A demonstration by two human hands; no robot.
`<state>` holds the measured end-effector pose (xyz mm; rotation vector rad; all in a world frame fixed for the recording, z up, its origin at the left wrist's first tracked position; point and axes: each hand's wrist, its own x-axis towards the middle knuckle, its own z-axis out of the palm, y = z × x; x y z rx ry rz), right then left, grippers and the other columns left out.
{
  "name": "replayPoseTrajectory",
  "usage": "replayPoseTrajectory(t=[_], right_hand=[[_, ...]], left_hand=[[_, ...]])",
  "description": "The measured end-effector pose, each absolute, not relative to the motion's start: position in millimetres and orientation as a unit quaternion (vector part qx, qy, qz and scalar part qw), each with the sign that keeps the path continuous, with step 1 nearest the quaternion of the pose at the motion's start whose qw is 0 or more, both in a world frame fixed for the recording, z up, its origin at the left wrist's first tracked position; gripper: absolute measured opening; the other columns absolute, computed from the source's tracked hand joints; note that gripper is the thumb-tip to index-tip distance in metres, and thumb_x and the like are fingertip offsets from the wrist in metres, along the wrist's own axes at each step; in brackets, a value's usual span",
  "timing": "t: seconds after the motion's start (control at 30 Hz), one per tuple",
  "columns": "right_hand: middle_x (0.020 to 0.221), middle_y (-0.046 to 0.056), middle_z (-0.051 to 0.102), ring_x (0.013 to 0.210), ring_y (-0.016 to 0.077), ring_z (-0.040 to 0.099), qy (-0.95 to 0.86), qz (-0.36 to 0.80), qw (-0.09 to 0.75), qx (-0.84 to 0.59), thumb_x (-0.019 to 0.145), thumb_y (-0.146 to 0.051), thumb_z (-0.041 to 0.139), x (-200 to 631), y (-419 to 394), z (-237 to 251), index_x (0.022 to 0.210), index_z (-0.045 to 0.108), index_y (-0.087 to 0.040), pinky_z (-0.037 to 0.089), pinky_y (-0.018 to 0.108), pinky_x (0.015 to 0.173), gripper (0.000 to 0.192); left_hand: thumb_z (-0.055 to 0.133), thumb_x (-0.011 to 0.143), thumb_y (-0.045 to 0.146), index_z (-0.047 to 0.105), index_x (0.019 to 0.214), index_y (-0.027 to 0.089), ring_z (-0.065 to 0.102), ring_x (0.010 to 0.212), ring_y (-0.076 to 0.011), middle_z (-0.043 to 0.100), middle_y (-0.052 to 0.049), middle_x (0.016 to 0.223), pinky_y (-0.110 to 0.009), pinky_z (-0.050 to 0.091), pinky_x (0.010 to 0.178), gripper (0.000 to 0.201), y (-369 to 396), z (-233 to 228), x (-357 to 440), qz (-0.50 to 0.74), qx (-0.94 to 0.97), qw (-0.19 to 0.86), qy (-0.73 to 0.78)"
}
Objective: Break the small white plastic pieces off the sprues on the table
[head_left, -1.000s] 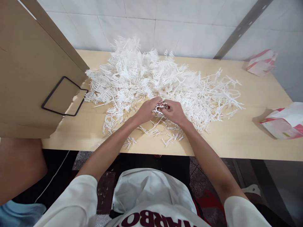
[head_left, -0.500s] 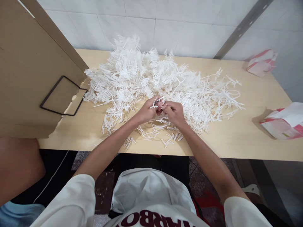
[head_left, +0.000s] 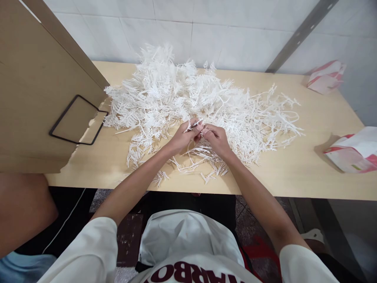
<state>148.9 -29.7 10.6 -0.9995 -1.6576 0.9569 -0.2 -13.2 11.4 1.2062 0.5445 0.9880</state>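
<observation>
A large heap of white branching plastic sprigs [head_left: 176, 90] spreads over the pale wooden table [head_left: 294, 169]. At its front edge my left hand [head_left: 188, 133] is closed around a white branched sprig [head_left: 196, 124], whose thin prongs poke out above the thumb. Fingertips pinched, my right hand [head_left: 216, 139] meets the left one and grips the same small white piece, as far as I can see. Below both hands lie loose white stems [head_left: 197, 155] and several short bits [head_left: 209, 177] near the table's front edge.
To the left stands a brown cardboard panel [head_left: 35, 98] with a black wire frame [head_left: 78, 120] against it. Red-and-white paper packets [head_left: 353, 151] sit on the right. A tiled wall [head_left: 165, 35] closes off the back. Another person's arm [head_left: 23, 212] shows at lower left.
My left thumb has shifted toward the right fingertips, and the sprig's prongs have turned and now show less. My arms stay almost in the same place.
</observation>
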Motion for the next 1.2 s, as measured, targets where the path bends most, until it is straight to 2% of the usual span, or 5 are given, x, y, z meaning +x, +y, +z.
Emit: replayPoseTrajectory(t=[0.23,0.43,0.7,0.97,1.2], right_hand=[[0.075,0.000,0.067,0.073,0.0127,0.062,-0.738,0.303,0.420,-0.432,0.096,-0.047,0.040,153.2,-29.8,18.5,0.073,0.063,-0.019,0.043,0.026,0.073,0.043],[0.069,0.000,0.064,0.065,0.0117,0.056,-0.757,0.249,0.403,-0.450,0.095,-0.051,0.039,157.6,-26.5,15.4,0.070,0.062,-0.019,0.040,0.026,0.067,0.047],[0.066,-0.002,0.058,0.062,0.0100,0.050,-0.705,0.367,0.428,-0.430,0.093,-0.052,0.043,156.1,-26.8,12.7,0.067,0.057,-0.019,0.038,0.024,0.063,0.044],[0.052,-0.002,0.042,0.055,0.0116,0.038,-0.752,0.129,0.410,-0.499,0.092,-0.049,0.042,149.9,-22.6,1.2,0.055,0.043,-0.020,0.032,0.028,0.060,0.047],[0.063,0.001,0.062,0.061,0.0129,0.056,-0.709,0.272,0.461,-0.459,0.093,-0.048,0.042,144.6,-31.2,7.1,0.063,0.058,-0.021,0.043,0.028,0.063,0.043]], left_hand=[[0.066,0.081,0.047,0.056,0.082,0.016,0.054,0.065,-0.0070,0.052,0.003,0.073,-0.021,0.045,0.064,0.032,-5.5,7.9,-5.7,0.450,0.572,0.640,0.247],[0.075,0.072,0.047,0.059,0.085,0.016,0.055,0.064,-0.0061,0.055,0.003,0.071,-0.019,0.046,0.063,0.037,-4.1,2.2,-4.5,0.454,0.564,0.639,0.261],[0.072,0.073,0.053,0.052,0.080,0.018,0.056,0.059,-0.0082,0.057,0.003,0.067,-0.023,0.046,0.061,0.041,-2.0,-0.5,-1.6,0.473,0.567,0.614,0.279],[0.056,0.088,0.034,0.051,0.078,0.018,0.046,0.061,-0.0099,0.052,0.001,0.067,-0.025,0.035,0.061,0.019,-6.3,-0.4,-7.1,0.451,0.740,0.336,0.369],[0.059,0.085,0.048,0.046,0.073,0.018,0.046,0.057,-0.0084,0.048,0.003,0.063,-0.024,0.039,0.057,0.034,-6.9,-1.2,3.2,0.469,0.603,0.573,0.296]])
